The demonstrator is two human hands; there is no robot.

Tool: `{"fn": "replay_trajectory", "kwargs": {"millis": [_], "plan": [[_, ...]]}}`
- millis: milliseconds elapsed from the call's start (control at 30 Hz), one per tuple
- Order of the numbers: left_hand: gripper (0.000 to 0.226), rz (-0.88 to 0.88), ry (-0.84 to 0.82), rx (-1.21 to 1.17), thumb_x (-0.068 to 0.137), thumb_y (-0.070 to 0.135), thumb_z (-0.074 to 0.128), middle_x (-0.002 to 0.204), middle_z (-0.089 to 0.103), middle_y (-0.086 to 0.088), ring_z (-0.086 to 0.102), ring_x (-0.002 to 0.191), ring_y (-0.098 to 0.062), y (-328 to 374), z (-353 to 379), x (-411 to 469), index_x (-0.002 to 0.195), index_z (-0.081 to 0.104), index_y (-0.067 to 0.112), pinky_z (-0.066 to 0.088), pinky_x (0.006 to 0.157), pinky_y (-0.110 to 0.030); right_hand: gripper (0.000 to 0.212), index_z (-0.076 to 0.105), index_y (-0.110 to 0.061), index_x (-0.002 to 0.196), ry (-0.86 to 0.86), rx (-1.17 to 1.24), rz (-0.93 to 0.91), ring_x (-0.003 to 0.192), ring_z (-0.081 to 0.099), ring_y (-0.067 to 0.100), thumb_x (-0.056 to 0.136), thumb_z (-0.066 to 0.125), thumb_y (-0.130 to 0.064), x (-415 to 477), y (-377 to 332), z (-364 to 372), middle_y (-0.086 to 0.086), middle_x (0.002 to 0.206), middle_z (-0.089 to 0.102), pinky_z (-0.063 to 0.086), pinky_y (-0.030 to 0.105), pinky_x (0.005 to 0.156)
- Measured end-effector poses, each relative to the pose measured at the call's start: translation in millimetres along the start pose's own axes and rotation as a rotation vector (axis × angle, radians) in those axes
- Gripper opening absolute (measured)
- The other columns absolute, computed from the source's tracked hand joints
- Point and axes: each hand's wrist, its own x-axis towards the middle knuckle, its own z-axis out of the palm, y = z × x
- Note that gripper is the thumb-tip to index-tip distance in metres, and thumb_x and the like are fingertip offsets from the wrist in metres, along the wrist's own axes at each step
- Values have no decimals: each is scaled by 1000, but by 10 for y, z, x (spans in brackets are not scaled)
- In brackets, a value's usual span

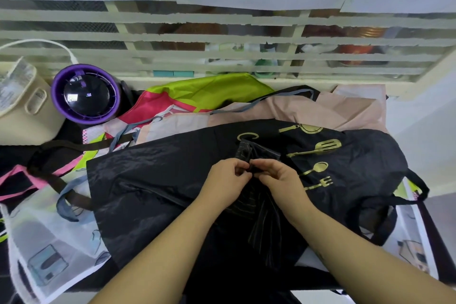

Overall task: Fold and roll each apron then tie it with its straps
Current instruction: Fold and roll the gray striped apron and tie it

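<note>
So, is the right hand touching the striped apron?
Touching. The head view shows the right hand pinching a fold of the striped apron.

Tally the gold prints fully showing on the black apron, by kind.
Frying pan: 1
Slotted spatula: 1
Spoon: 1
Fork: 1
Total: 4 on the black apron; a fifth, curved print is partly hidden.

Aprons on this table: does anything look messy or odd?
Yes: behind the black apron with gold utensil print, the pink-and-green apron and beige apron lie crumpled and overlapping, straps trailing loose.
</note>
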Motion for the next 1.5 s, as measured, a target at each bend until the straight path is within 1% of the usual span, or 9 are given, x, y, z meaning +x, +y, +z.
{"fn": "replay_trajectory", "kwargs": {"millis": [133,267,433,600,733,900,1100,1300,1500], "plan": [[23,36,18,151,93,31,57,104,66,6,60,94,-10,41,-3,12,113,66,23,50,83,-29,49,65,-38,95,-11,-222,-105,84,65,1,87,51,8,-28,5,19,-16,100,68,51,14,78],[20,88,-52,169,96,30,52,100,63,7,58,92,-11,5,-36,-6,111,62,24,50,81,-31,37,55,-36,103,-38,-209,-49,90,63,-1,88,60,-2,38,-17,49,-15,98,65,51,15,79],[7,99,-69,75,95,27,53,88,61,9,55,77,-4,-25,-62,-32,99,58,25,39,62,-16,30,56,-20,105,-95,-171,79,78,66,5,84,67,-3,124,-135,-19,-1,87,70,51,13,69],[8,22,-35,-33,95,22,52,83,67,9,54,69,0,11,-66,1,90,57,26,33,54,-13,28,59,-20,96,60,-80,101,73,64,10,80,71,-1,83,-82,40,1,80,68,51,18,68],[6,10,-80,-34,90,23,59,85,63,10,56,75,-2,-14,-81,46,88,58,28,37,60,-14,25,58,-17,92,196,-131,77,72,60,10,76,69,-1,45,-29,134,1,81,65,49,19,66],[16,83,-83,75,85,28,68,87,62,10,57,78,-3,-44,-56,42,100,65,24,46,65,-17,17,62,-15,86,177,-143,139,76,65,17,76,69,-4,108,-82,149,4,78,67,55,29,71],[12,101,-40,53,88,28,65,89,64,12,57,83,0,-77,-64,52,98,70,23,39,64,-8,15,63,-11,90,108,-14,176,68,65,8,80,72,-2,86,-105,27,4,75,69,50,15,62],[12,19,-53,5,92,25,56,86,66,10,61,83,-6,-106,-192,72,86,66,27,47,69,-19,20,62,-20,84,102,-208,162,67,62,9,78,74,-5,56,-11,-20,-1,73,65,50,19,65],[14,130,-149,160,87,30,66,87,62,15,56,90,-5,-68,-156,70,100,67,28,48,75,-20,12,65,-17,84,81,-174,163,70,62,10,80,72,-7,56,-32,-14,2,77,67,50,18,64]]}}
